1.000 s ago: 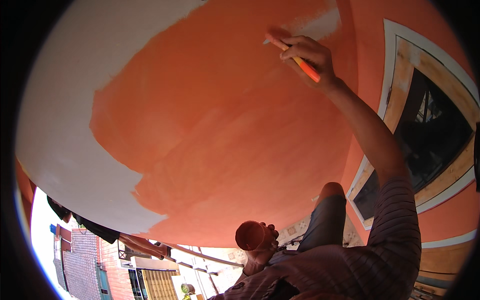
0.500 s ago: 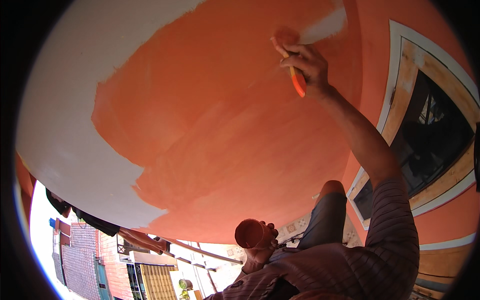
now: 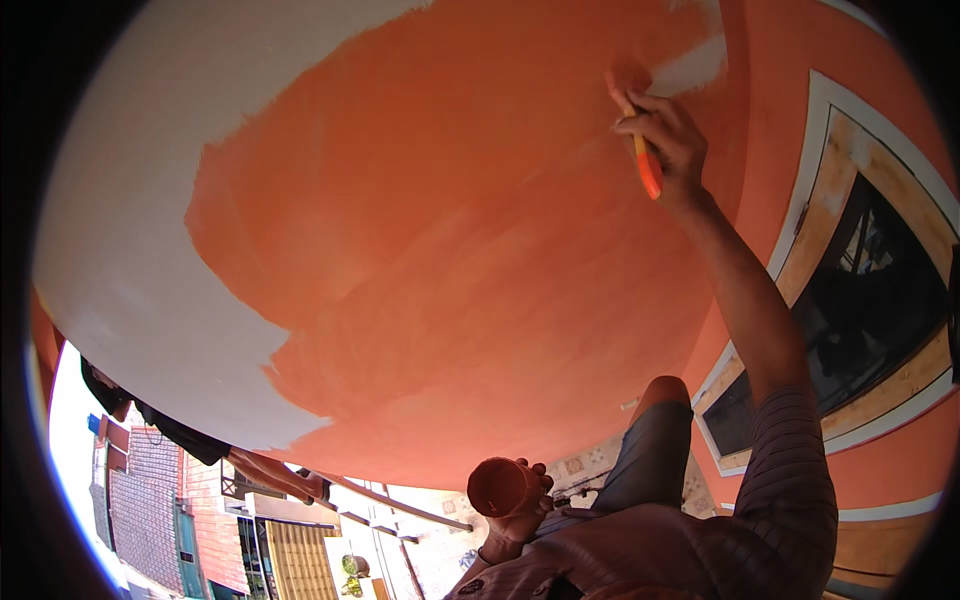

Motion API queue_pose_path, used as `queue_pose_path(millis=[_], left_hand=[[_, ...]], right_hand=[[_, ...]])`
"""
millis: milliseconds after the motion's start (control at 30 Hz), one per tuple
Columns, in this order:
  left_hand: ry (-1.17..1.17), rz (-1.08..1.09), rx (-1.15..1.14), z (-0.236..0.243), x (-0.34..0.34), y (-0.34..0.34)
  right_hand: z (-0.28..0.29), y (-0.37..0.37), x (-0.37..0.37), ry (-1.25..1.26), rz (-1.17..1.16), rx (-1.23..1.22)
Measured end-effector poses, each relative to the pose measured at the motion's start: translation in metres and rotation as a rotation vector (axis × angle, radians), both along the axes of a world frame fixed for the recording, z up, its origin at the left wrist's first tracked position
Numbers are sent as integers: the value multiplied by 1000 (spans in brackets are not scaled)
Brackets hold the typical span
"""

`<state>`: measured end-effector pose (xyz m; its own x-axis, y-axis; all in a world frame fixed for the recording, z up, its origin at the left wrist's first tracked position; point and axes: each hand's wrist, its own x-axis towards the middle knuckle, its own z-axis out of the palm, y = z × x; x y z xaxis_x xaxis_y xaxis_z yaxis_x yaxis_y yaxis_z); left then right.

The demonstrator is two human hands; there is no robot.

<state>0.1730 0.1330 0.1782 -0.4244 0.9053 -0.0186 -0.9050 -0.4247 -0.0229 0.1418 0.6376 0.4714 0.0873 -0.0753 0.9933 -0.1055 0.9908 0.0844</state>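
My right hand (image 3: pixel 672 140) is raised to the wall and grips a paintbrush (image 3: pixel 648 165) with an orange and yellow handle. The brush's bristle end, partly behind my fingers, is against the wall beside a pale unpainted patch (image 3: pixel 695 68). Fresh orange paint (image 3: pixel 430 200) covers much of the wall, with a ragged edge against the white part (image 3: pixel 120 230) on the left. Low in front of my body, my left hand (image 3: pixel 525 518) holds a round paint cup (image 3: pixel 500 487) with its opening upward and reddish-orange inside. Its fingers wrap round the cup's side.
A window with a wood and white frame (image 3: pixel 808 215) is set in the orange wall on the right. At lower left another person's leg (image 3: pixel 270 475) shows near a railing (image 3: pixel 395 503). Buildings (image 3: pixel 145 500) stand beyond, and patterned floor tiles (image 3: pixel 590 460) lie below.
My right hand and the brush have shifted right in view, as the wall and window have too. The pale patch looks smaller. My left hand still holds the cup.
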Motion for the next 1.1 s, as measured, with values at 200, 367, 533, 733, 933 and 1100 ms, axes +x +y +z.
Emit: queue_pose_path(millis=[200,367,533,733,933,1100], left_hand=[[11,-1,-20,3,-3,0],[-8,13,-22,7,3,-2],[-14,-5,-41,14,-1,1],[-37,-52,21,17,-2,6],[-47,-51,29,14,-1,7],[-46,6,32,9,2,-1]], right_hand=[[-39,17,23,-215,577,-433],[-8,113,51,251,261,-613],[-33,30,4,23,99,-194],[-71,-41,-1,-286,490,-167],[-19,53,19,-189,357,-358],[1,71,22,218,448,-304]])
